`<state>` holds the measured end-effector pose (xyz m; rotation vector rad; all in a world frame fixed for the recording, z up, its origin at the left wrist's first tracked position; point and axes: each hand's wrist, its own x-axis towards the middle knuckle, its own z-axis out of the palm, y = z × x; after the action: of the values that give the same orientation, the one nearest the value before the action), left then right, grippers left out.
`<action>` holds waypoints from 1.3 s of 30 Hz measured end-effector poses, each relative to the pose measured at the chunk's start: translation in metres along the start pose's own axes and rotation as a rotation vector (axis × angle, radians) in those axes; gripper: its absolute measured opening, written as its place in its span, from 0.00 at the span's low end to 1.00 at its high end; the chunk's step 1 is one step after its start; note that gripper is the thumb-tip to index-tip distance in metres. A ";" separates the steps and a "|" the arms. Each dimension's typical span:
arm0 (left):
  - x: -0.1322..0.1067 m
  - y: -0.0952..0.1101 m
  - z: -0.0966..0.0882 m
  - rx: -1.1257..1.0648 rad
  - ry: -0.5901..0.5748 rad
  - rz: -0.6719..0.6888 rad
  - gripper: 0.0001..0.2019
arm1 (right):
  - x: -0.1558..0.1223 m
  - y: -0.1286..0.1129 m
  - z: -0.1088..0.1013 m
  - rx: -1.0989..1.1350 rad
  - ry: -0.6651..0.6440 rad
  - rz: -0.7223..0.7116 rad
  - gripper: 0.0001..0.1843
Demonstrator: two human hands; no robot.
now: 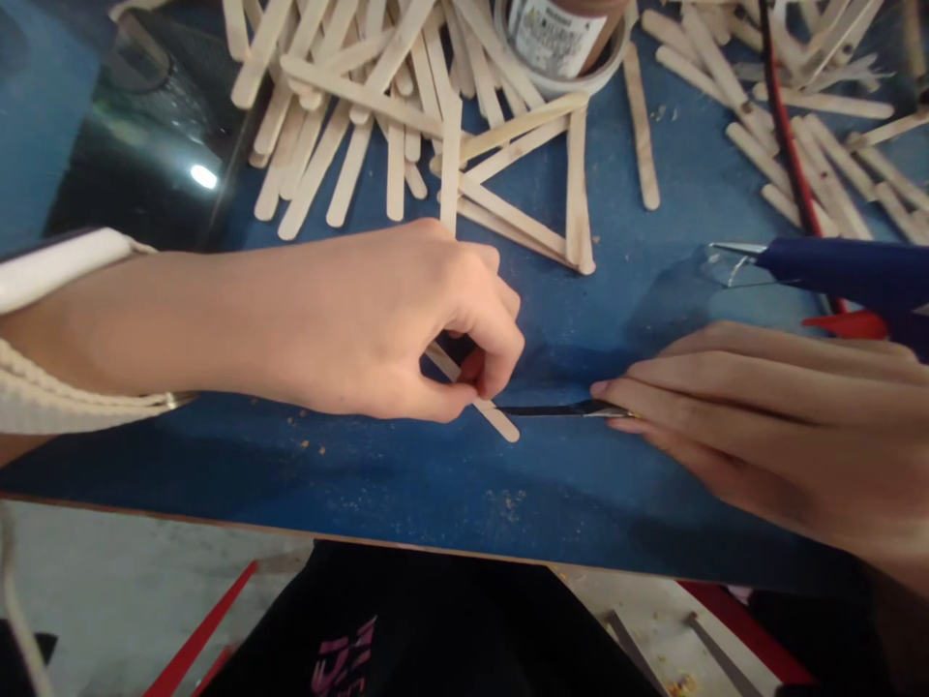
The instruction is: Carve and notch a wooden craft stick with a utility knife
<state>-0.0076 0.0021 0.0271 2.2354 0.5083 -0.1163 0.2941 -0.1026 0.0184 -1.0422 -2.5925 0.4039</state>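
My left hand is closed in a pinch on a wooden craft stick that lies slanted on the blue table. My right hand comes in from the right, fingers pressed together on a thin dark blade whose tip meets the stick's lower end. A glued triangle of sticks lies just beyond my left hand.
A heap of loose craft sticks covers the far table, more at the far right. A labelled jar on a tape roll stands at the back. A blue glue gun lies right, above my right hand. The table edge runs near me.
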 end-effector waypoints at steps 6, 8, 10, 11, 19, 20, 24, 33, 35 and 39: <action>-0.001 -0.002 0.001 -0.010 0.017 0.032 0.12 | 0.002 -0.004 0.004 -0.034 -0.035 -0.027 0.15; -0.001 -0.002 0.001 -0.005 0.018 0.032 0.12 | 0.003 -0.006 0.004 -0.038 -0.009 -0.049 0.16; -0.001 -0.002 0.001 -0.008 0.011 0.029 0.12 | 0.004 -0.006 0.003 -0.065 -0.013 -0.068 0.16; -0.001 -0.002 0.001 -0.008 0.008 0.027 0.12 | 0.004 -0.006 0.002 -0.073 -0.026 -0.074 0.17; 0.001 -0.004 0.000 -0.013 -0.003 0.039 0.10 | 0.004 -0.004 -0.001 -0.050 -0.074 -0.039 0.16; 0.002 -0.004 0.001 -0.015 0.001 0.045 0.10 | 0.005 -0.005 0.000 -0.053 -0.070 -0.038 0.16; 0.001 -0.003 0.001 -0.018 0.005 0.047 0.12 | 0.009 -0.009 0.004 -0.120 -0.056 -0.088 0.14; 0.000 -0.002 0.000 -0.018 -0.008 0.019 0.12 | 0.009 -0.010 -0.004 -0.096 -0.123 -0.044 0.15; 0.001 -0.002 -0.001 -0.017 -0.009 0.026 0.12 | 0.008 -0.007 -0.007 -0.059 -0.136 -0.016 0.14; 0.002 -0.005 0.002 -0.002 -0.001 0.044 0.11 | 0.005 0.001 -0.007 -0.063 -0.098 -0.048 0.13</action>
<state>-0.0080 0.0039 0.0216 2.2428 0.4579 -0.0946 0.2946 -0.0973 0.0253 -1.0015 -2.7284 0.3722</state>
